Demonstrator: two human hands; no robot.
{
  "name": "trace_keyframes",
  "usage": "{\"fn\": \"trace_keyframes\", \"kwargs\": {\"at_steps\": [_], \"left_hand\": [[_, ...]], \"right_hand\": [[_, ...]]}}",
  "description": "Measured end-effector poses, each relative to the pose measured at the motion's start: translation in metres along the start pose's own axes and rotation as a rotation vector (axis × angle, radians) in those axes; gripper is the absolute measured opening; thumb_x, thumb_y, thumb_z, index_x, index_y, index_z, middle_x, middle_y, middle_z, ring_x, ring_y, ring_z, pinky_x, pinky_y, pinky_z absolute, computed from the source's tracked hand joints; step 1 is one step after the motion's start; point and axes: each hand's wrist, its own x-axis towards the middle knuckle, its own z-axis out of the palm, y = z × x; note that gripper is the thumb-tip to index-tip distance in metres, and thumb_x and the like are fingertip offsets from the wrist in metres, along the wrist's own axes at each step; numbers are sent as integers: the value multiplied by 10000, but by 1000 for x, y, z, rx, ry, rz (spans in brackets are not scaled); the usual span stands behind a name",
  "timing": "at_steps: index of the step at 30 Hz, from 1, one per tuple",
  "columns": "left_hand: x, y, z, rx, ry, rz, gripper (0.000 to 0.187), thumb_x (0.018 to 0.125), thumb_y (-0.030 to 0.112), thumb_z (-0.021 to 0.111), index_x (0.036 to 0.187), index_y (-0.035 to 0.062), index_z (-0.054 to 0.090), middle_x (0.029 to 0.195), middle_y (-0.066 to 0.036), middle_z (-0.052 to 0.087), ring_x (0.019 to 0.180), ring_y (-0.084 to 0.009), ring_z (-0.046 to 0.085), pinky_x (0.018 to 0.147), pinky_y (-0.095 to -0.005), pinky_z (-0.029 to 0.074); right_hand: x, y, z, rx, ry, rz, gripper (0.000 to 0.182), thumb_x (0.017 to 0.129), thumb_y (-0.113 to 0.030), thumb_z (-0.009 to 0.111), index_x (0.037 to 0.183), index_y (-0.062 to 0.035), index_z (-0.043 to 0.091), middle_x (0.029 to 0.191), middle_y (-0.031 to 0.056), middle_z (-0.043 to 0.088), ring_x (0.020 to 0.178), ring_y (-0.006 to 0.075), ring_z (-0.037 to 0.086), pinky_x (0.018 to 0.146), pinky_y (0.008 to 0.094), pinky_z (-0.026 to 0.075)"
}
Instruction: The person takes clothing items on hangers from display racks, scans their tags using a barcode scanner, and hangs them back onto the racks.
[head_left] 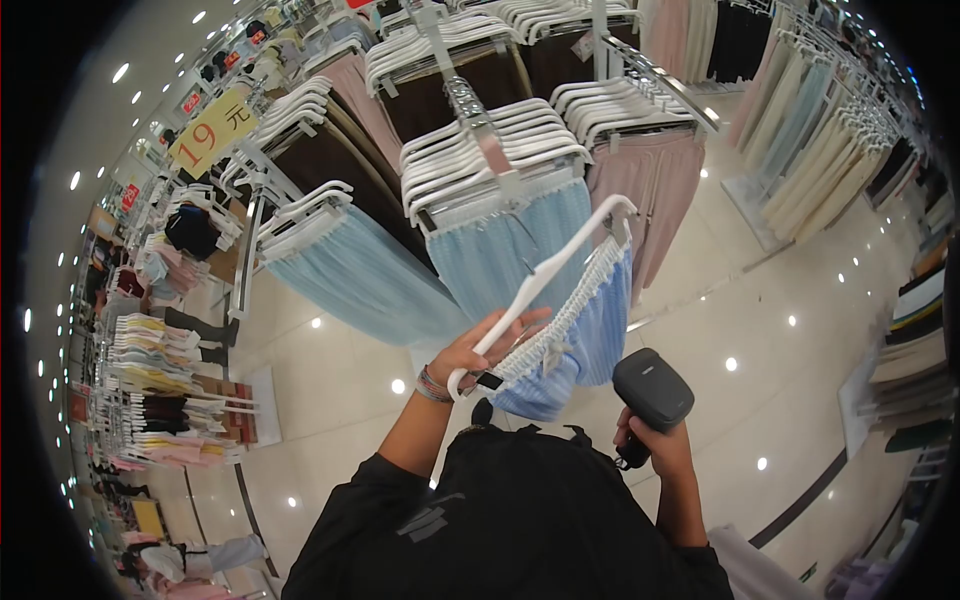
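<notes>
My left hand [468, 350] is wrapped round one arm of a white clothes hanger [545, 270], its fingers reaching behind toward the garment. Clipped to that hanger is a pair of blue striped trousers [598, 345] with a gathered, elastic-looking waistband, tilted up to the right. A black clip shows close to my wrist. Lower right, my right hand [655, 440] grips the handle of a dark grey barcode scanner [652, 386], whose head stands above my fingers. Just beyond the held hanger, light blue trousers [510, 240] hang from the front rail.
White hangers with dark, pink and blue trousers fill the rack [480, 130] ahead. A yellow price sign [213, 130] stands on its left. More clothes racks [160, 390] line the left side, and others [830, 130] the right. Shiny tiled floor [740, 300] lies between them.
</notes>
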Motion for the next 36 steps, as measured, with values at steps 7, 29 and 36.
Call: {"fn": "trace_keyframes", "kwargs": {"at_steps": [7,29,36], "left_hand": [[-47,71,-87,380,-298,-113,625,724,402,708,1186,9,555,1411,-219,436,1377,-340,312,1124,-439,194],[-267,264,-277,1169,487,-18,253,822,79,674,1068,21,659,1037,-137,681,964,-251,642,822,-341,505],[-265,301,-290,1737,939,469,175,768,26,691,942,41,685,909,-110,668,863,-297,607,781,-371,483]], "right_hand": [[79,12,103,103,-39,-290,614,818,-211,661,1326,46,431,1216,217,554,1055,356,612,823,413,511],[277,82,421,470,-245,-122,490,856,-39,544,1314,60,398,1334,212,448,1261,402,454,1106,501,346],[319,65,477,456,-350,-153,479,874,10,521,1331,70,390,1312,191,478,1256,388,468,1103,473,357]]}}
